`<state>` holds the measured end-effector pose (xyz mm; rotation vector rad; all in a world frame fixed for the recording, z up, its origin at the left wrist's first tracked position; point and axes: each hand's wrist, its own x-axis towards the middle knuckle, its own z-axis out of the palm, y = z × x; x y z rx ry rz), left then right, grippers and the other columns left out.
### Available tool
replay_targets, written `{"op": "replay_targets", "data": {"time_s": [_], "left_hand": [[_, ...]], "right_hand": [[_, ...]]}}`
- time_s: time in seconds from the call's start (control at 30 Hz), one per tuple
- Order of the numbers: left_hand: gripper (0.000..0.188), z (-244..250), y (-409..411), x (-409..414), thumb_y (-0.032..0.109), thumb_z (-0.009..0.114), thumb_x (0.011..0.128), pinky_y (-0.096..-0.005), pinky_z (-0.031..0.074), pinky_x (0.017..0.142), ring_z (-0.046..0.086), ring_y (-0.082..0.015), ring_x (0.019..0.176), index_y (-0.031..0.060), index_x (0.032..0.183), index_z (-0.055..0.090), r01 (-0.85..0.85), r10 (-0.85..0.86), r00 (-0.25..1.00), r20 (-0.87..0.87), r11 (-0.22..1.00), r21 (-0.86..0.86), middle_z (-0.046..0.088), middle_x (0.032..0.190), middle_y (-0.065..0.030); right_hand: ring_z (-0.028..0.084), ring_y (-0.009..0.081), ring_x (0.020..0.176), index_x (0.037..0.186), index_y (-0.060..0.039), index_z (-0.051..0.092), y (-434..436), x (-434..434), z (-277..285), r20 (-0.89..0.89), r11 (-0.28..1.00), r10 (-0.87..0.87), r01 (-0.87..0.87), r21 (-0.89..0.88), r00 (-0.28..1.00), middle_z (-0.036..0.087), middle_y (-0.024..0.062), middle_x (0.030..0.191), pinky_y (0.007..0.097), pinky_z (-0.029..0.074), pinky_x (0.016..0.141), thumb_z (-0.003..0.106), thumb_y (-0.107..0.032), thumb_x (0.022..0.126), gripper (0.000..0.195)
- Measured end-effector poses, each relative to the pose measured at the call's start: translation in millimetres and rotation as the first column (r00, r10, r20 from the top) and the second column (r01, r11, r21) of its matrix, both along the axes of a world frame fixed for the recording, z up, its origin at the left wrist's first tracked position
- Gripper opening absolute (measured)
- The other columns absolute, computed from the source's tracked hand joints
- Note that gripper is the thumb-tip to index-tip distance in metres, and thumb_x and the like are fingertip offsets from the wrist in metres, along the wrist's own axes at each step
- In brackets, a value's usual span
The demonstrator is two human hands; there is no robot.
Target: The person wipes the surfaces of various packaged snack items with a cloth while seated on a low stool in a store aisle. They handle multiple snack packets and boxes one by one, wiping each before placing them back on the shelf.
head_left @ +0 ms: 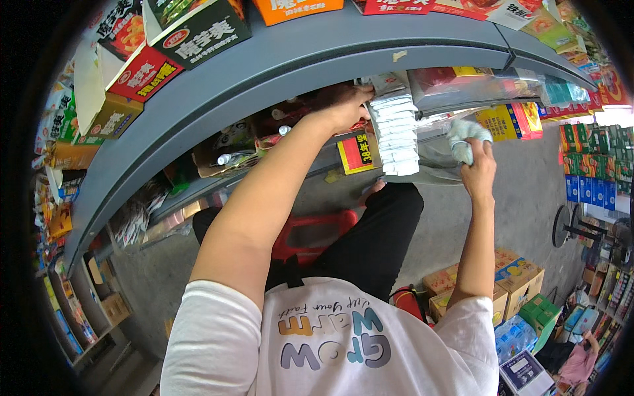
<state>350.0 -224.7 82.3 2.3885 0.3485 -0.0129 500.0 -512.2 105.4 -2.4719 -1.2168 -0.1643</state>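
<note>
My left hand (349, 108) reaches into a lower shelf, its fingers at the left edge of a box of white packets (396, 133) stacked in a column; part of the hand lies in shadow beside the box. Right of the packets, my right hand (479, 161) grips a crumpled pale cloth (468, 136). Below the cloth, a grey shelf surface (438, 158) shows. A red and yellow carton (355, 154) with writing stands just left of the packets. Several bottles with white caps (225, 159) lie farther left on the shelf.
The grey upper shelf edge (297, 62) curves above my arms, with snack boxes (203, 39) on it. A red plastic stool (317, 232) is beneath me. Cardboard boxes (517, 282) and bottled water (515, 336) stand at lower right, near a person in pink (577, 364). Stacked drink cartons (592, 190) stand right.
</note>
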Motion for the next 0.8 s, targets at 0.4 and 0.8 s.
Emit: {"op": "replay_targets", "data": {"time_s": [0.4,0.8], "left_hand": [[0.049,1.5,-4.5,-0.6,0.012,0.061,0.078,-0.0318,0.03,0.107,0.036,-0.0273,0.129,0.0019,0.125,0.051,-0.013,0.011,0.999,-0.032,0.998,-0.055,0.039,0.139,-0.0137],[0.044,3.0,-6.8,-0.8,0.016,0.06,0.083,-0.0327,0.034,0.104,0.041,-0.0277,0.125,0.0053,0.124,0.052,-0.046,0.047,0.998,-0.036,0.998,0.029,0.042,0.137,-0.0118]], "right_hand": [[0.053,0.0297,0.09,0.092,-0.0104,0.066,64.7,-119.7,-43.9,0.03,0.838,0.545,-0.545,-0.005,0.838,0.052,0.0123,0.089,0.0374,0.051,0.069,0.06,-0.004,0.064,0.029],[0.057,0.039,0.086,0.099,-0.0064,0.063,-35.0,-49.0,-11.5,-0.331,0.972,0.078,0.002,0.235,0.941,0.057,0.0196,0.09,0.0396,0.046,0.076,0.05,0.011,0.059,0.045]]}}
